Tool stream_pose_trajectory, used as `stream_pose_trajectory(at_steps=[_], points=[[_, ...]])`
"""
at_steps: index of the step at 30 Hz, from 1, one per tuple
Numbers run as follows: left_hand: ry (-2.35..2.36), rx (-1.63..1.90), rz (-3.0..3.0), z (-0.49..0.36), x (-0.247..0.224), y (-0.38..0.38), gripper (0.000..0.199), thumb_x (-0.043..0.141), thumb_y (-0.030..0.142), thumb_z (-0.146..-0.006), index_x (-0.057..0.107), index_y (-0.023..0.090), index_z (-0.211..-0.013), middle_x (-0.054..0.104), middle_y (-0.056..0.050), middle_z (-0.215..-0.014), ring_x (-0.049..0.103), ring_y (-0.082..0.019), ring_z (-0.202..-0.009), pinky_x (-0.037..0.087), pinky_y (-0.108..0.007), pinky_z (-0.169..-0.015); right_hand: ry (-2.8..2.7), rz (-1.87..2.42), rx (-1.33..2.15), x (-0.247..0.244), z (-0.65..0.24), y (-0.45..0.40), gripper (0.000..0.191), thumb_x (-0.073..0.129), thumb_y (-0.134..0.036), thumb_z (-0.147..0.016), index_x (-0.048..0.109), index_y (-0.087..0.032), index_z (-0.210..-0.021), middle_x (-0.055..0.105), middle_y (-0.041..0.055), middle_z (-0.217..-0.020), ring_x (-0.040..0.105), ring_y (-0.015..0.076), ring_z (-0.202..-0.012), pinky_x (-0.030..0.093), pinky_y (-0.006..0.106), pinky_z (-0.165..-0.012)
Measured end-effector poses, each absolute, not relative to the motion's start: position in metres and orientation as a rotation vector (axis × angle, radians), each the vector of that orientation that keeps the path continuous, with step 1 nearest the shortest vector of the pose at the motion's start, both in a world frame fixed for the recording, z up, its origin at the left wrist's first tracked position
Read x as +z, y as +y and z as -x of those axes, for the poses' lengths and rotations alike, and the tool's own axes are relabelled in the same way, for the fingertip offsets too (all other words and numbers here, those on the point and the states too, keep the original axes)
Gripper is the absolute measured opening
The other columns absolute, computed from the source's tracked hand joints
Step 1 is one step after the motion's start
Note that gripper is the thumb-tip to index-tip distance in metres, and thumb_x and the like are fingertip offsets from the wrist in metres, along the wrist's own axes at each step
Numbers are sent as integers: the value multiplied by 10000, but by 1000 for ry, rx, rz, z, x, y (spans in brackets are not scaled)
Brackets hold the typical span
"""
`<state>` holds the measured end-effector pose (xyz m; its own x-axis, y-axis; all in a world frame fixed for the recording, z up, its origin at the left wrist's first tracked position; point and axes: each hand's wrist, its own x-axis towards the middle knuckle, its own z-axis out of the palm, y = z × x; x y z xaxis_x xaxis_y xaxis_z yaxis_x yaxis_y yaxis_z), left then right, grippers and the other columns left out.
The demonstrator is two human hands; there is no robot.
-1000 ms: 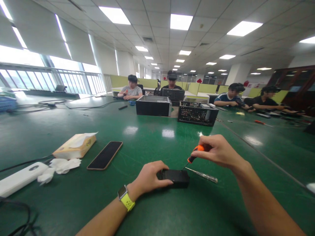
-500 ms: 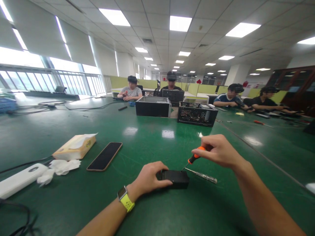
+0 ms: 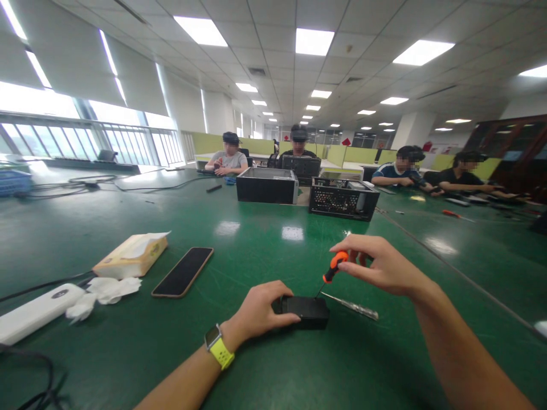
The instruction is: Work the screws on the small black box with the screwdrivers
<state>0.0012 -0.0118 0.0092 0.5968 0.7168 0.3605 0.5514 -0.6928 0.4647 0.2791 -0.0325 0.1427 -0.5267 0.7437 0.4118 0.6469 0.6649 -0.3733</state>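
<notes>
My left hand grips the left end of a small black rectangular box lying on the green table; what the box is I cannot tell. A screwdriver with an orange and black handle leans to the right, its tip at the box's far top edge. Thumb and fingers of my right hand are on that handle near its top end. Just right of the box lies a second screwdriver with a clear handle, its thin end close to the first one's tip.
To the left are a phone, a tissue pack, crumpled tissues and a white device. Two computer cases stand farther back. Several people sit around the table. Another orange screwdriver lies far right.
My right fingers have loosened and spread somewhat on the screwdriver's handle, showing more of it. The handle tilts slightly less. My left hand and the box stay put.
</notes>
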Motion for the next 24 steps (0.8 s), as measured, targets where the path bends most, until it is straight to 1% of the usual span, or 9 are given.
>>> stream_pose_trajectory(at_steps=[1, 3, 6, 8, 10, 12, 14, 18, 24], points=[[1034, 768, -2521, -1, 9, -12, 377, 744, 496, -780, 676, 183, -980, 700, -49, -920, 647, -207, -805, 478, -276, -704, -2339, 1069, 243, 143, -279, -33, 218, 631, -294, -878, 686, -210, -1072, 688, 22, -877, 590, 123, -686, 427, 220, -585], [1035, 766, -2520, -1, 9, -11, 372, 740, 494, -785, 676, 183, -978, 699, -48, -918, 644, -205, -803, 479, -273, -702, -2318, 1121, 200, 142, -279, -32, 177, 655, -354, -866, 698, -187, -908, 665, 8, -766, 553, 116, -627, 395, 219, -549], [1028, 769, -2522, -1, 9, -11, 360, 729, 492, -795, 674, 184, -975, 701, -44, -912, 644, -201, -794, 476, -268, -693, -2264, 1221, 96, 140, -280, -28, 358, 684, -462, -832, 611, -170, -638, 552, -22, -565, 441, 97, -516, 320, 223, -484], [1022, 770, -2530, -1, 9, -11, 359, 724, 491, -800, 674, 184, -980, 702, -45, -916, 645, -202, -796, 477, -268, -693, -2275, 1198, 110, 140, -280, -27, 291, 675, -421, -842, 644, -171, -697, 583, -14, -603, 463, 99, -529, 340, 219, -491], [1024, 765, -2538, -1, 10, -12, 363, 722, 493, -801, 675, 183, -985, 702, -50, -922, 646, -205, -802, 481, -272, -700, -2307, 1136, 170, 141, -280, -28, 155, 651, -327, -856, 698, -182, -881, 660, 11, -743, 541, 112, -599, 397, 217, -536], [1026, 760, -2540, -1, 10, -12, 366, 721, 495, -801, 677, 182, -986, 702, -52, -920, 647, -206, -800, 486, -274, -705, -2317, 1101, 213, 143, -279, -29, 185, 631, -277, -859, 699, -197, -1012, 692, 29, -852, 591, 124, -665, 433, 223, -582], [1026, 755, -2540, -1, 11, -12, 363, 719, 491, -806, 679, 179, -986, 704, -52, -918, 650, -207, -799, 490, -275, -705, -2314, 1110, 215, 143, -279, -29, 174, 635, -304, -866, 707, -197, -981, 692, 25, -829, 594, 128, -667, 431, 229, -589], [1026, 757, -2560, -1, 12, -12, 364, 716, 494, -809, 686, 179, -988, 715, -59, -930, 663, -217, -825, 497, -282, -721, -2300, 1184, 141, 142, -279, -27, 274, 659, -428, -856, 680, -178, -743, 624, -6, -642, 512, 114, -563, 363, 229, -520], [1011, 767, -2593, -1, 11, -11, 373, 715, 516, -804, 697, 183, -968, 728, -64, -934, 672, -219, -827, 496, -272, -702, -2281, 1096, 144, 142, -278, -29, 144, 641, -299, -852, 709, -185, -906, 674, 11, -741, 539, 114, -585, 397, 223, -540]])
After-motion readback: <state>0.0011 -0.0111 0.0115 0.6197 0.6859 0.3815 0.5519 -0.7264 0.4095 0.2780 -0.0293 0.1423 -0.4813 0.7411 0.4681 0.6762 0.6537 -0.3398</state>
